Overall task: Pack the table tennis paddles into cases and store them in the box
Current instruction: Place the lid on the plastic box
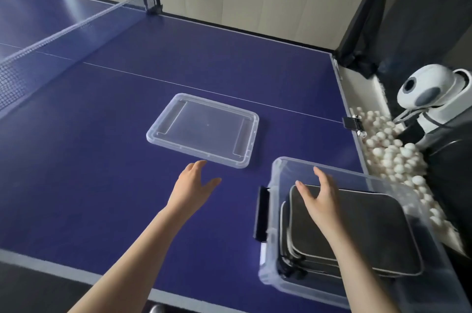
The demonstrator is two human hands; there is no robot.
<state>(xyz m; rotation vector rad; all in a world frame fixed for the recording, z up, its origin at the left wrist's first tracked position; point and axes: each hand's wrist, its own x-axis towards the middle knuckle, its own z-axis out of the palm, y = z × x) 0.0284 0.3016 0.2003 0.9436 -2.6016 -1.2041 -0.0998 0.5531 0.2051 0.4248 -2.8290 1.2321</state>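
Paddle cases (pixel 357 231), dark grey fabric with pale piped edges and rounded corners, are seen stacked flat inside a clear plastic box (pixel 278 236) at the near right corner of the blue worktop (pixel 102 172). At least three cases are layered, slightly offset, with their long axes running from the near side of the box toward its far side; black zip pulls are gathered at the near left corner of the stack. The box is a rectangular tub of translucent, glossy plastic with a black latch (pixel 261 213) on its left wall, and it overhangs the near edge of the worktop.

The box's lid (pixel 204 131), a flat translucent rectangle with rounded corners and a raised rim, is laid on the worktop beyond the box and to its left, apart from it.

The left hand (pixel 194 187) is held with fingers spread and relaxed just before the lid's near edge, holding nothing. The right hand (pixel 319 197) is spread above the top case, fingers straight, gripping nothing; contact with the case cannot be told.

White balls (pixel 393 156) are heaped in a trough beside the worktop's right edge, next to a white ball machine (pixel 431 92).
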